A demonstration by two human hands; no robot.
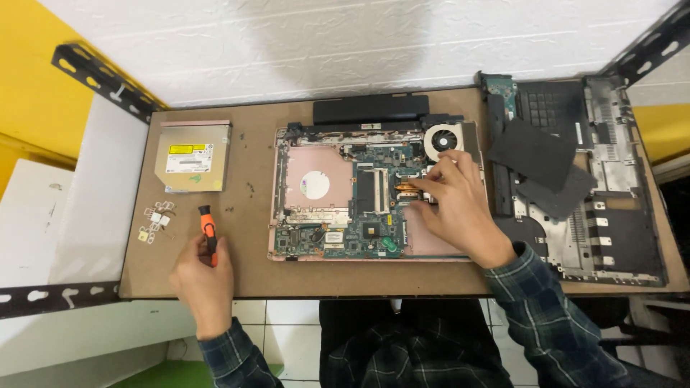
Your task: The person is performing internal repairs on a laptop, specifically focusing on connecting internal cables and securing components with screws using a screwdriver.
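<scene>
On the brown desk (259, 276), at the far left around nine o'clock, a cluster of small white and yellow bits (156, 221) lies loose. Above them, at ten o'clock, sits a silver optical drive (192, 156). The left hand (203, 276) rests near the desk's front edge at seven o'clock, fingers closed around an orange-and-black screwdriver (208, 228) whose tip points away from the person. In the middle lies an opened laptop base (359, 194), its green circuit board bare, a black battery bar (370, 109) at its twelve o'clock edge and a round cooling fan (444, 140) at its one o'clock corner. The right hand (454, 205) lies on the board just below the fan, fingertips pinched at a copper part (407, 188). At three o'clock lies the removed bottom cover (596, 194), with dark flat sheets (535, 154) on top.
</scene>
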